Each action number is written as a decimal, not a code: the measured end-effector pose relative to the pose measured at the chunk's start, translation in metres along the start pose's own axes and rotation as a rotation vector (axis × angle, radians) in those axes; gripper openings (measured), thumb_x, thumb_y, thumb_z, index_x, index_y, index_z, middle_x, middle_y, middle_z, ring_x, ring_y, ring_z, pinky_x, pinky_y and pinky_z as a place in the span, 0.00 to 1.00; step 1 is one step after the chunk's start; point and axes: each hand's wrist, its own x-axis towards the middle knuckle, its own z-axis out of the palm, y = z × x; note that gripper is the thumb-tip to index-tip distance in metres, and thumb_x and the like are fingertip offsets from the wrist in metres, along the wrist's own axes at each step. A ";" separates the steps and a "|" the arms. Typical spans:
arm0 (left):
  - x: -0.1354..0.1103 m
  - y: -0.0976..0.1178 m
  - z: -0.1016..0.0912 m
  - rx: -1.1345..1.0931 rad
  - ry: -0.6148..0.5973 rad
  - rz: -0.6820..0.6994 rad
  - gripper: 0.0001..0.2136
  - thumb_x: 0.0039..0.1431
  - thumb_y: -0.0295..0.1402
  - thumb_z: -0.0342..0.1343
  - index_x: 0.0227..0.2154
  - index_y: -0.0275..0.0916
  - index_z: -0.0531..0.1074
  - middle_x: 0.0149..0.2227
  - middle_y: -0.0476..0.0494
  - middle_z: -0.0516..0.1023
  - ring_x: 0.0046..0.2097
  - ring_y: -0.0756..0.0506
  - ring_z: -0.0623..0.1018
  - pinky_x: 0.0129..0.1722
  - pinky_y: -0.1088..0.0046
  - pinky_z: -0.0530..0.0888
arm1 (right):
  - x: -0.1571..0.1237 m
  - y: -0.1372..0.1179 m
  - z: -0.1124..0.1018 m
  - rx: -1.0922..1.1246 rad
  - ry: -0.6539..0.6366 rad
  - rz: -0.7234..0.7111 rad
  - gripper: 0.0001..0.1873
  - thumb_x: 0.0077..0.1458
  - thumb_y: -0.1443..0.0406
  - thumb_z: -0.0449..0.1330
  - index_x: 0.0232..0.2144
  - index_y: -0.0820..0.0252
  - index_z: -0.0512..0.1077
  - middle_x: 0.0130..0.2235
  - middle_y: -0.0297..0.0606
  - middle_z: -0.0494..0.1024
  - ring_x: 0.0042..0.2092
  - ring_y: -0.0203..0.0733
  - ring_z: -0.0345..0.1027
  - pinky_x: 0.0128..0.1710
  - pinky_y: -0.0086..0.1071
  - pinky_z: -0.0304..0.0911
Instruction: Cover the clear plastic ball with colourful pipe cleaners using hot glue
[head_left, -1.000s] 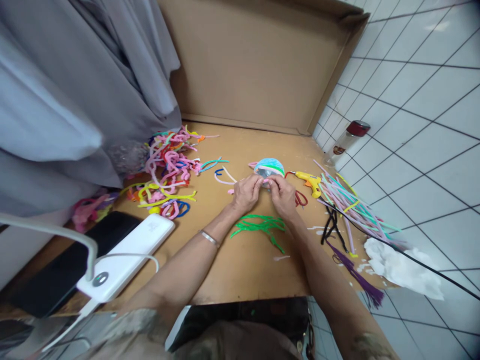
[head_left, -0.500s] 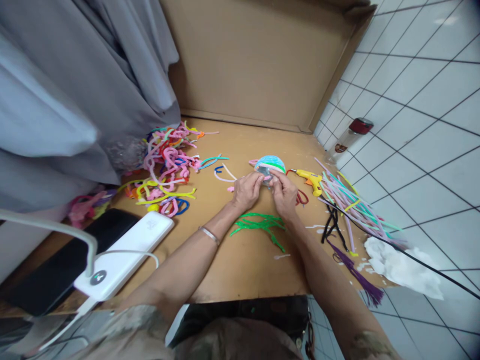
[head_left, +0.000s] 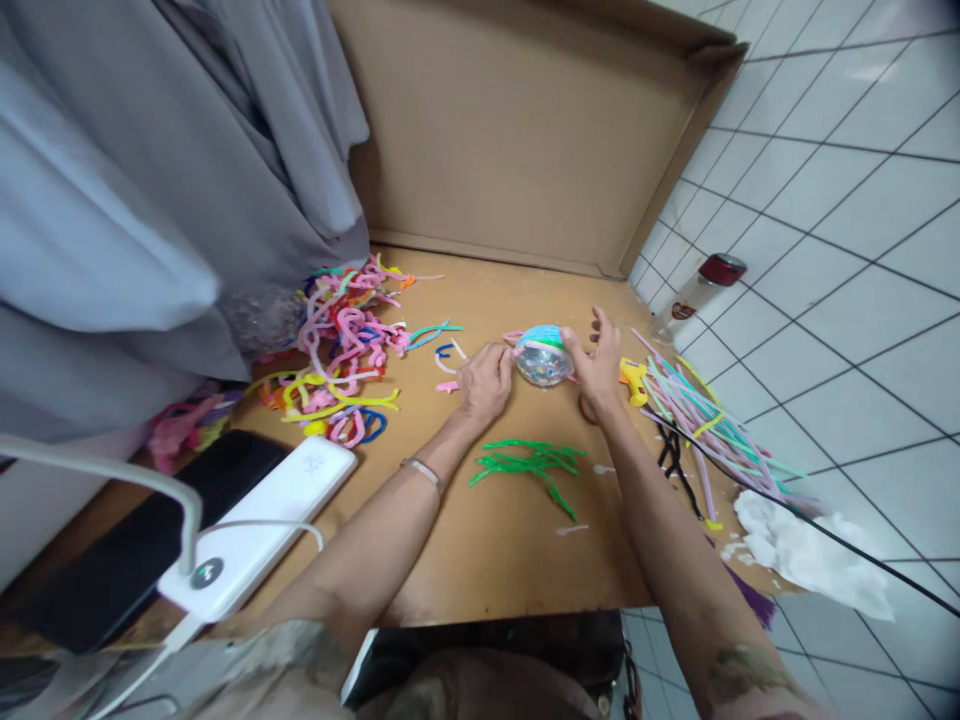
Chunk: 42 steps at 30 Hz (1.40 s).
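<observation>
A clear round ball (head_left: 544, 366), its top covered in light blue and green pipe cleaner with a pink edge, rests near the middle of the table. My left hand (head_left: 487, 382) is closed at its left side, pinching the pink edge. At the right, my right hand (head_left: 598, 362) is open with fingers spread, its thumb close to or touching the ball. Nearer to me lie green pipe cleaners (head_left: 525, 461). A small pink piece (head_left: 448, 386) and a curved white and blue strip (head_left: 444, 358) lie left of my left hand.
A yellow glue gun (head_left: 634, 382) lies beyond my right hand, its front hidden. Pastel pipe cleaners (head_left: 705, 420) and white wadding (head_left: 806, 550) are at the right. Tangled pipe cleaners (head_left: 349, 335), a white power bank (head_left: 259, 525) and a black phone (head_left: 157, 540) occupy the left.
My right hand has let go of the ball's front, moved up and right, and spread its fingers. The ball's clear face now shows. My left hand has shifted to its left side.
</observation>
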 end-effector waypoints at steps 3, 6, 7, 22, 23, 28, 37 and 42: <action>0.004 -0.010 0.000 0.126 -0.071 -0.043 0.15 0.66 0.35 0.44 0.34 0.38 0.76 0.36 0.37 0.77 0.40 0.41 0.76 0.41 0.63 0.66 | 0.007 0.004 0.011 -0.073 -0.136 0.014 0.44 0.47 0.42 0.62 0.60 0.60 0.62 0.58 0.56 0.66 0.58 0.59 0.62 0.57 0.53 0.58; 0.005 -0.021 0.000 0.238 -0.146 -0.067 0.13 0.63 0.34 0.49 0.32 0.39 0.78 0.37 0.34 0.78 0.42 0.37 0.74 0.44 0.57 0.65 | 0.004 0.008 0.020 -0.100 -0.219 0.022 0.45 0.43 0.43 0.64 0.59 0.60 0.63 0.57 0.54 0.67 0.56 0.60 0.64 0.56 0.53 0.59; 0.005 -0.023 0.000 0.261 -0.154 -0.069 0.12 0.62 0.33 0.50 0.31 0.39 0.78 0.37 0.34 0.78 0.43 0.36 0.73 0.45 0.55 0.65 | 0.002 0.010 0.021 -0.101 -0.240 0.020 0.45 0.43 0.44 0.65 0.58 0.59 0.64 0.56 0.53 0.68 0.56 0.59 0.65 0.56 0.52 0.60; 0.058 -0.039 0.035 0.168 -0.344 -0.048 0.09 0.58 0.32 0.56 0.37 0.43 0.81 0.40 0.35 0.78 0.46 0.37 0.73 0.49 0.55 0.67 | -0.016 0.010 0.010 -0.016 -0.277 -0.012 0.42 0.39 0.49 0.68 0.55 0.59 0.66 0.55 0.52 0.70 0.56 0.58 0.64 0.57 0.52 0.60; 0.059 -0.042 0.038 0.160 -0.338 -0.031 0.09 0.58 0.32 0.56 0.35 0.41 0.81 0.39 0.35 0.78 0.45 0.37 0.74 0.49 0.56 0.67 | -0.015 0.011 0.008 -0.014 -0.281 -0.018 0.42 0.39 0.50 0.68 0.55 0.59 0.66 0.55 0.51 0.70 0.55 0.57 0.65 0.57 0.52 0.60; 0.063 -0.052 0.040 -0.053 -0.242 -0.006 0.12 0.60 0.36 0.54 0.32 0.37 0.81 0.32 0.39 0.80 0.36 0.42 0.75 0.41 0.65 0.71 | -0.020 0.002 0.002 0.014 -0.298 -0.067 0.41 0.38 0.51 0.69 0.54 0.59 0.65 0.52 0.50 0.70 0.54 0.56 0.65 0.56 0.51 0.61; 0.074 -0.036 0.023 -0.690 0.047 -0.265 0.13 0.58 0.39 0.58 0.40 0.37 0.80 0.41 0.40 0.83 0.44 0.44 0.80 0.47 0.64 0.74 | -0.050 -0.013 0.013 0.026 -0.230 -0.105 0.42 0.40 0.49 0.69 0.54 0.58 0.62 0.54 0.49 0.68 0.57 0.55 0.62 0.58 0.50 0.59; 0.075 -0.018 0.012 -0.900 0.058 -0.282 0.17 0.55 0.43 0.61 0.42 0.36 0.79 0.43 0.39 0.82 0.44 0.45 0.80 0.47 0.65 0.75 | -0.048 -0.012 0.008 0.082 -0.271 -0.123 0.37 0.49 0.48 0.63 0.56 0.58 0.61 0.55 0.50 0.67 0.57 0.53 0.63 0.58 0.48 0.60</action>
